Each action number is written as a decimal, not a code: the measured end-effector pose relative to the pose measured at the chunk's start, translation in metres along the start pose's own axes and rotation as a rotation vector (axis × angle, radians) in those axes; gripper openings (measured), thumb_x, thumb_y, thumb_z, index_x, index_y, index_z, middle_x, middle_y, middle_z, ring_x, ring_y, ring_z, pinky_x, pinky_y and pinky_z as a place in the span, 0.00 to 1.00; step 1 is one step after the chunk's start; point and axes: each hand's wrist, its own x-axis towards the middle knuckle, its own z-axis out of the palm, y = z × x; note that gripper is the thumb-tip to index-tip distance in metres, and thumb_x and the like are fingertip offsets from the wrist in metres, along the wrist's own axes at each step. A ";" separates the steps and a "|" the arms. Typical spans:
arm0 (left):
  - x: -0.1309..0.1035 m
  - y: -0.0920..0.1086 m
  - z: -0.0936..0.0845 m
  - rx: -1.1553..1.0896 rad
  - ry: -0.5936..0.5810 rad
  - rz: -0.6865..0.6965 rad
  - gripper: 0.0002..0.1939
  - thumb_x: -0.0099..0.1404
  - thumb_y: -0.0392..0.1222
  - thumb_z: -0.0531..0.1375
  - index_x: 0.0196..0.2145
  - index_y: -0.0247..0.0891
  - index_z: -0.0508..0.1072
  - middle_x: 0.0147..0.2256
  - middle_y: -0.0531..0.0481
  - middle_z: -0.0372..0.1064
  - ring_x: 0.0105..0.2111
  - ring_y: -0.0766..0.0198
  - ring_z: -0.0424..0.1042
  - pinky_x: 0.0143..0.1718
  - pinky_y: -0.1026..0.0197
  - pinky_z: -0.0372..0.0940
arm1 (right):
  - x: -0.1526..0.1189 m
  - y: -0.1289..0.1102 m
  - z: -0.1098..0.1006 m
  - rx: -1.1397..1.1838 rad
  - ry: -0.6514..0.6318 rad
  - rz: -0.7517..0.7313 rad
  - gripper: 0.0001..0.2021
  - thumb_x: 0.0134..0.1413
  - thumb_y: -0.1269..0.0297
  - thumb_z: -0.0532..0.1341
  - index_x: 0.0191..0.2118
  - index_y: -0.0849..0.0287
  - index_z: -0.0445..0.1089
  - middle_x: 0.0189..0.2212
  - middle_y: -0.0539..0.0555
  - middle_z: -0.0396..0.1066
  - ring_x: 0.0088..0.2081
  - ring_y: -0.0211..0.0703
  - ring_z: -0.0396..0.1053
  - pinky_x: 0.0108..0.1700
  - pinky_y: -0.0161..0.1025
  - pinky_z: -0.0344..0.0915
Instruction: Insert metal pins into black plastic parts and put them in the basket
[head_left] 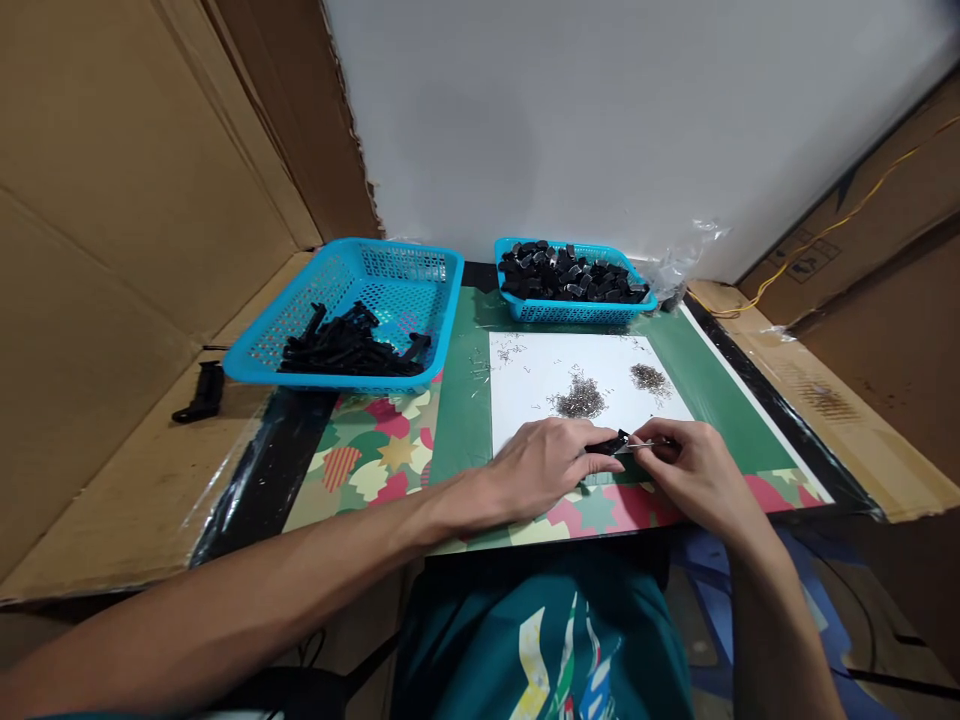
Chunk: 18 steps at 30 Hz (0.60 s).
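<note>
Near the front edge of the white sheet, my left hand grips a small black part between thumb and fingers. My right hand pinches a thin metal tool, its end at the black part's right end; its other end is hidden in my palm. Just beyond my left hand lies a pile of tiny metal pieces. A smaller pile sits to its right, and more pieces are scattered at the sheet's back left.
A blue basket at left holds long black parts. Another blue basket at the back holds small black pieces, with clear plastic beside it. One black part lies on cardboard far left. Cardboard walls flank both sides.
</note>
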 end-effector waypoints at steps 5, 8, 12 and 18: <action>0.001 0.000 0.000 0.011 -0.016 -0.001 0.20 0.78 0.51 0.60 0.61 0.43 0.77 0.56 0.45 0.80 0.52 0.50 0.80 0.51 0.58 0.70 | 0.000 -0.001 0.001 -0.037 0.014 -0.012 0.13 0.56 0.56 0.60 0.30 0.58 0.77 0.24 0.53 0.76 0.26 0.44 0.70 0.30 0.38 0.60; 0.001 0.002 -0.002 -0.001 -0.030 -0.014 0.18 0.78 0.50 0.60 0.60 0.44 0.78 0.55 0.46 0.81 0.51 0.51 0.81 0.49 0.59 0.70 | 0.000 0.001 0.004 -0.086 0.039 -0.048 0.12 0.56 0.57 0.60 0.30 0.57 0.77 0.24 0.52 0.76 0.25 0.43 0.71 0.31 0.38 0.59; 0.001 0.004 -0.005 -0.041 -0.039 -0.047 0.17 0.78 0.50 0.60 0.59 0.45 0.80 0.54 0.48 0.81 0.51 0.51 0.81 0.48 0.59 0.70 | -0.002 0.001 0.009 -0.206 0.098 -0.072 0.11 0.58 0.60 0.60 0.31 0.55 0.77 0.26 0.54 0.79 0.28 0.46 0.74 0.33 0.38 0.60; 0.002 0.002 -0.005 -0.092 -0.022 -0.088 0.20 0.78 0.54 0.59 0.58 0.45 0.81 0.53 0.47 0.82 0.52 0.51 0.81 0.50 0.58 0.69 | -0.001 -0.008 0.014 -0.463 0.107 -0.126 0.13 0.64 0.64 0.60 0.30 0.56 0.78 0.27 0.57 0.79 0.29 0.49 0.75 0.33 0.40 0.56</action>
